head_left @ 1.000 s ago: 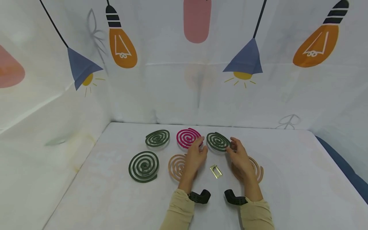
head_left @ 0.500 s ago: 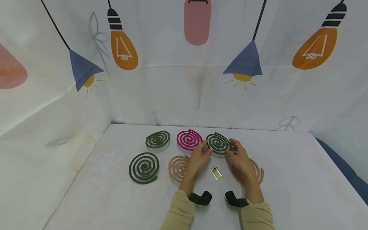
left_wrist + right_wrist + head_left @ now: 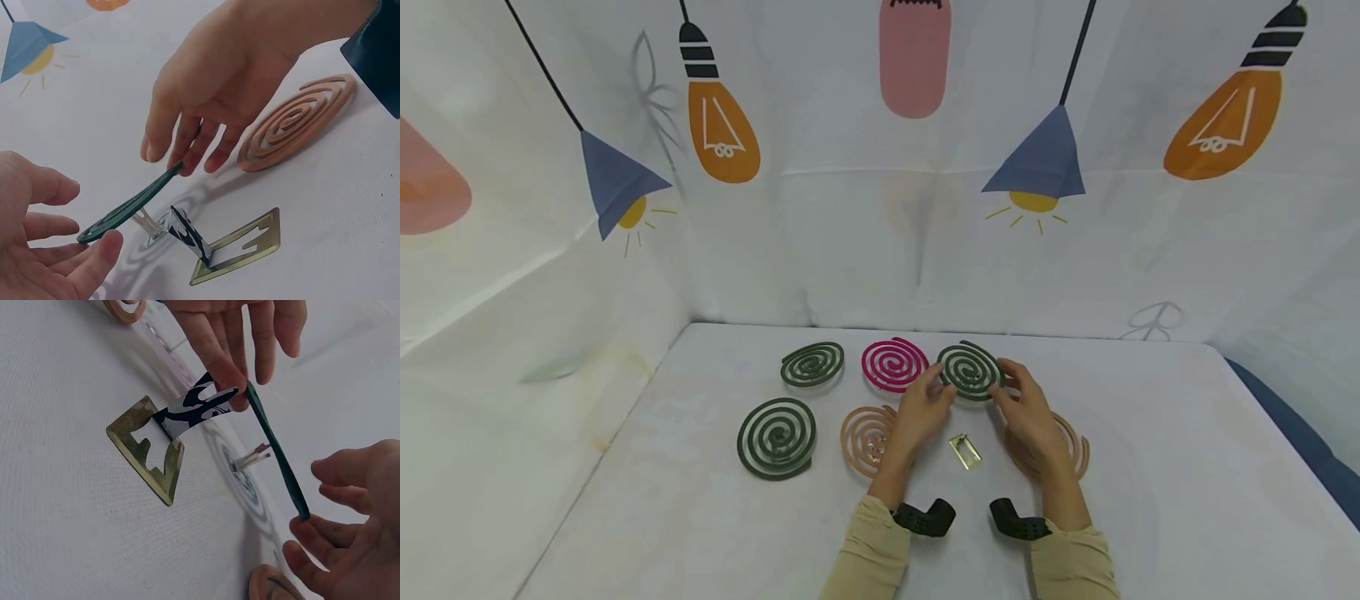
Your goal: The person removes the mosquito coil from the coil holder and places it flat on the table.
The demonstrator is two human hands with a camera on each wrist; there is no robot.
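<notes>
A dark green mosquito coil sits tilted at the back, between both hands. My left hand holds its left edge with the fingertips. The right hand has its fingertips around the right edge. Both wrist views show the coil nearly edge-on, above the table, with a small upright prong and its base under it; whether the prong touches the coil, I cannot tell. Nearer me lies a gold metal coil stand, its printed tab bent upward in the wrist views.
To the left are a magenta coil, a green coil and a larger green coil. One tan coil lies partly under the left forearm, another under the right. A printed cloth wall borders the white table.
My left hand has moved right, from beside the magenta coil to the green coil's left edge. The green coil dipped slightly toward me, then rose a little. The right hand has barely shifted.
</notes>
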